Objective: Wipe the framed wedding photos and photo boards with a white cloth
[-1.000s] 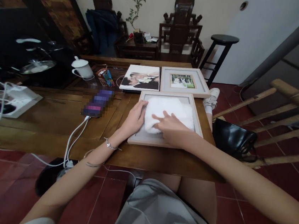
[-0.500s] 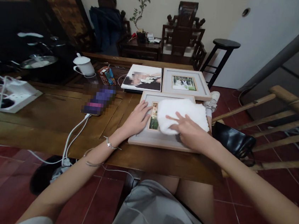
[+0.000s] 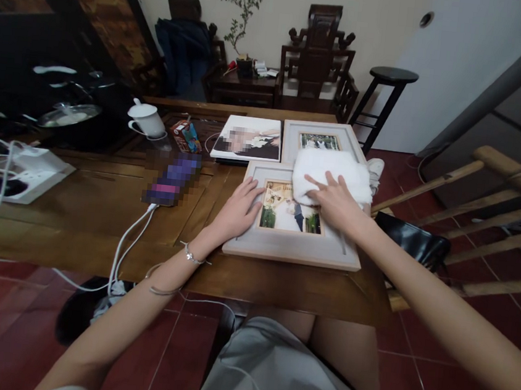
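Note:
A light-framed picture frame (image 3: pixel 246 240) lies flat at the table's front edge, with a photo inside it. My left hand (image 3: pixel 239 211) rests on its left side, fingers spread, holding nothing. On the frame's upper right, my right hand (image 3: pixel 336 203) has a folded white cloth (image 3: pixel 333 168) under its fingers and moves it. The cloth covers the photo's top right corner and overlaps the lower part of a second picture frame (image 3: pixel 358 149) behind. To the left of that one is a photo panel (image 3: pixel 248 138) on something dark.
A phone (image 3: pixel 171 179) with a white cable, a drink carton (image 3: pixel 186 136), a lidded white cup (image 3: pixel 147 118) and a power strip (image 3: pixel 34 177) are on the table's left. A wooden chair (image 3: pixel 497 161) with a black bag (image 3: pixel 416 239) stands to the right.
My right hand and the white cloth have shifted away from me and slightly right, uncovering most of the front photo. My left hand stays on the frame's left side.

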### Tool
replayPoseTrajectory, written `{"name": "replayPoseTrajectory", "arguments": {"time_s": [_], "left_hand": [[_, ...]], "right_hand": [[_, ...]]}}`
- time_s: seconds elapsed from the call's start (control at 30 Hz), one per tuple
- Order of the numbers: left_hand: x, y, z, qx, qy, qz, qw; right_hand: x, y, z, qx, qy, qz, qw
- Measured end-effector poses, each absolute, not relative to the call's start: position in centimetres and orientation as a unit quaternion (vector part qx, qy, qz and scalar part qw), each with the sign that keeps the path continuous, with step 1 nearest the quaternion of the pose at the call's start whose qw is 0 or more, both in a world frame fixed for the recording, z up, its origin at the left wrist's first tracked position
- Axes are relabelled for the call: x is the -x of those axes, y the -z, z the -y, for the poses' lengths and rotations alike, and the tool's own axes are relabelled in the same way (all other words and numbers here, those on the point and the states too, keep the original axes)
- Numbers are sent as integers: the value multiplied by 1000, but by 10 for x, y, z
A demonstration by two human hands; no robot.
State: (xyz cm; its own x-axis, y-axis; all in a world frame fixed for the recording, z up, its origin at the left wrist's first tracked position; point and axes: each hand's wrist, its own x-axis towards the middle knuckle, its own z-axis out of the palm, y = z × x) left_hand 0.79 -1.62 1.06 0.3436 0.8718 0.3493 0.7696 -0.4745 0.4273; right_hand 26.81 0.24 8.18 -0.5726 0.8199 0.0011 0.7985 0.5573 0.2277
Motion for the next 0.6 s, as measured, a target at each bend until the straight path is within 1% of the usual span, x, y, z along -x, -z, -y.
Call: {"name": "replayPoseTrajectory", "arguments": {"time_s": [0.17, 0.37, 0.47, 0.6], "left_hand": [[-10, -12, 17, -816, -261, -508, 87], [-11, -13, 18, -818, -252, -512, 77], [-10, -13, 18, -816, -251, -515, 78], [-10, -11, 16, -817, -256, -511, 80]], "right_hand": [[-272, -89, 57, -423, -53, -898, 105], [-279, -112, 123, -352, 63, -927, 110], [-275, -108, 133, -336, 76, -933, 101], [-271, -84, 105, -362, 45, -930, 52]]}}
